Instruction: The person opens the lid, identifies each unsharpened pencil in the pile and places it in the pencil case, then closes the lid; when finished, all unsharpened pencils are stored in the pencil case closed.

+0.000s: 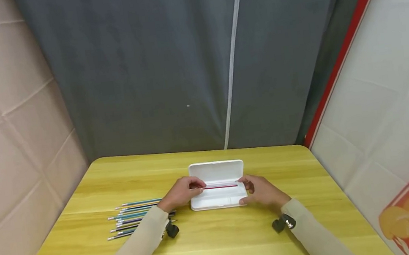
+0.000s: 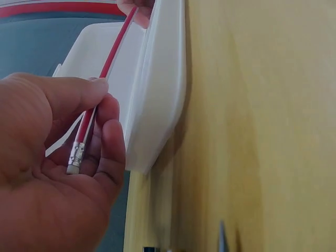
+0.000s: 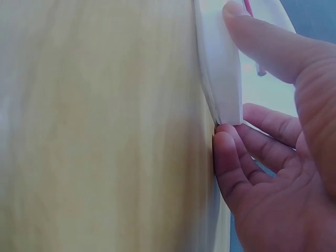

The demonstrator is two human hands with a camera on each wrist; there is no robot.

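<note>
Yellow wooden table (image 1: 219, 249) before a grey curtain (image 1: 151, 66).

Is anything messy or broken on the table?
Nothing stands out. The white pencil case lies open and whole, the left hand pinches a red pencil over it, the right hand steadies the case, and the other pencils lie side by side.

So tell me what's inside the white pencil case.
One red pencil lies lengthwise over the open white case, its eraser end pinched by the left hand. The hands hide both ends of the tray.
</note>
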